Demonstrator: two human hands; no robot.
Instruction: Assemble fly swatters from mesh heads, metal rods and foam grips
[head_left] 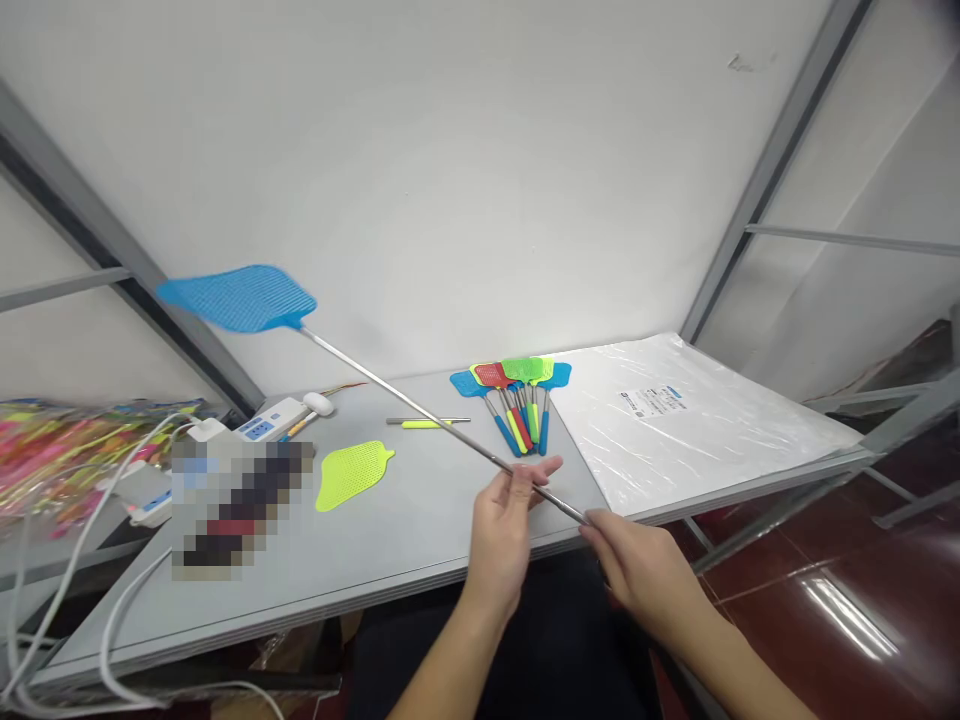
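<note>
A blue fly swatter (244,298) with a long, drawn-out metal rod slants across the view, its head up at the left above the table. My left hand (510,500) is closed around the rod, thumb on top and some fingers stretched past it. Lower right, my right hand (630,560) grips the swatter's near end; the handle itself is hidden in the fist. Beyond my hands lies a fanned pile of short fly swatters (517,400) in blue, red, green and yellow. A loose yellow swatter head (354,474) and a yellow-handled rod (427,424) lie to the left.
A white wrapped sheet with a label (705,430) covers the table's right side. Power strips (262,425), a white computer mouse (318,403), cables and a blurred-out patch (240,515) are at the left. Colourful bagged items (67,460) sit beyond. Metal posts (772,170) frame the wall.
</note>
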